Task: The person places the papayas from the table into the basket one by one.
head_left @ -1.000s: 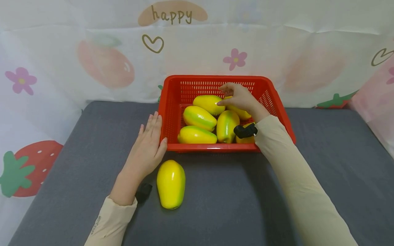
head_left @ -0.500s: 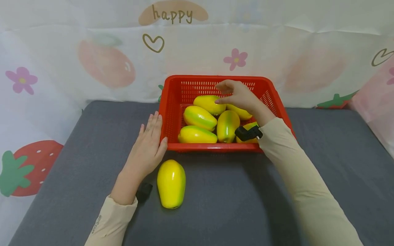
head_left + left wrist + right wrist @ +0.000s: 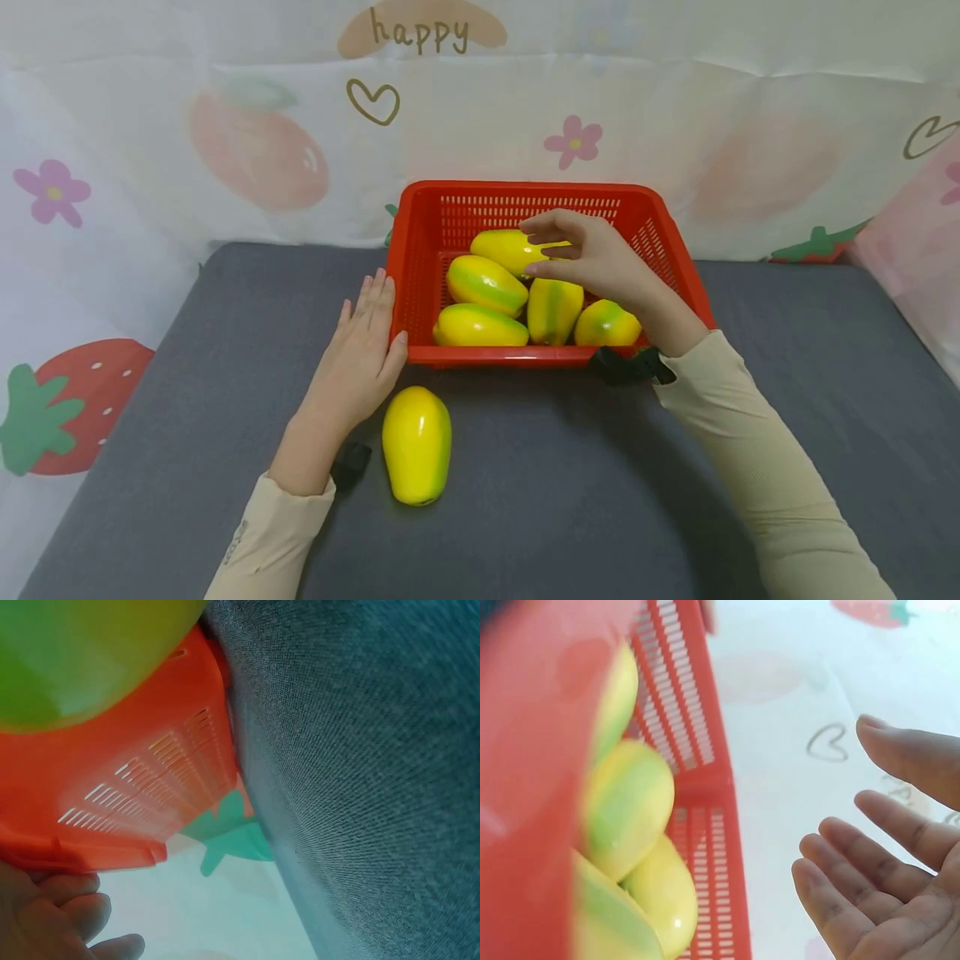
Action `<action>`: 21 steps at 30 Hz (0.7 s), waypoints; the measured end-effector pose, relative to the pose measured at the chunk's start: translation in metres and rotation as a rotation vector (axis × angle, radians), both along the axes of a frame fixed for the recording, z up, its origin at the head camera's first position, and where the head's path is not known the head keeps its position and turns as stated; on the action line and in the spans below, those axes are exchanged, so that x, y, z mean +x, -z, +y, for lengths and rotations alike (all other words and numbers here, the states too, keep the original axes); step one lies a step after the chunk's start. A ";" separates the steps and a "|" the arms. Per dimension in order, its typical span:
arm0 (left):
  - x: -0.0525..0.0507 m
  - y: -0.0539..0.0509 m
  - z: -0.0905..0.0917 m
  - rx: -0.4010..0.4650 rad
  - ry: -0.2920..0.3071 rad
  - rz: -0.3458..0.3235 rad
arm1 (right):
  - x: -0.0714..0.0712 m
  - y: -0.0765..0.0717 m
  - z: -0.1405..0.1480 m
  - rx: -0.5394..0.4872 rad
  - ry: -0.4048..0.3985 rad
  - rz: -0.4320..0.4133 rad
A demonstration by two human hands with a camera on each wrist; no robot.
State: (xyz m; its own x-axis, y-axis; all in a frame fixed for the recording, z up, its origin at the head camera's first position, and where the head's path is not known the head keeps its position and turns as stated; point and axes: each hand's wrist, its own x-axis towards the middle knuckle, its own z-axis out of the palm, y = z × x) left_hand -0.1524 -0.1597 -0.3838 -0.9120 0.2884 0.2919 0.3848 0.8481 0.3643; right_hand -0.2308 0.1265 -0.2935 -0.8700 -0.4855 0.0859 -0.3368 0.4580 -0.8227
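Observation:
A red slotted basket [image 3: 517, 356] holds several yellow-green papayas [image 3: 482, 326], which look glossy. Outside it, a single papaya [image 3: 417, 446] lies on the table in front of the basket's left corner. My left hand [image 3: 352, 358] rests along the basket's left side with its fingers straight. Over the basket's right half hovers my right hand [image 3: 592, 258], fingers spread and loosely bent, nothing between them; it hides part of the fruit behind. In the right wrist view, that same hand [image 3: 892, 877] is apart from the papayas [image 3: 626, 810].
Grey cloth covers the table [image 3: 540, 483]. Behind the basket hangs a white printed curtain [image 3: 480, 100] with flowers and fruit. A black wrist camera [image 3: 630, 367] sits by the right cuff, close to the basket's front rim.
My right hand has drawn back toward me and slightly right, empty throughout. The papaya at the basket's front right corner shows more fully now. My left hand stays put.

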 end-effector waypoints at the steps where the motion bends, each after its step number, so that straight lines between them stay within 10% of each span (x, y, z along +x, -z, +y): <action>1: 0.000 0.000 0.000 -0.001 -0.001 -0.001 | 0.004 0.001 0.000 -0.018 -0.004 0.002; 21: 0.002 -0.003 0.000 0.018 0.006 -0.019 | 0.087 0.042 -0.007 -0.280 -0.260 0.182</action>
State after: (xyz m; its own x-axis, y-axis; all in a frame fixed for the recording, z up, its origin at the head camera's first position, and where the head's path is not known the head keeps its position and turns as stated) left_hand -0.1505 -0.1599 -0.3810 -0.9159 0.2883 0.2793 0.3822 0.8390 0.3873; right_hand -0.1435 0.1197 -0.3352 -0.6800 -0.6233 0.3862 -0.5627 0.1059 -0.8199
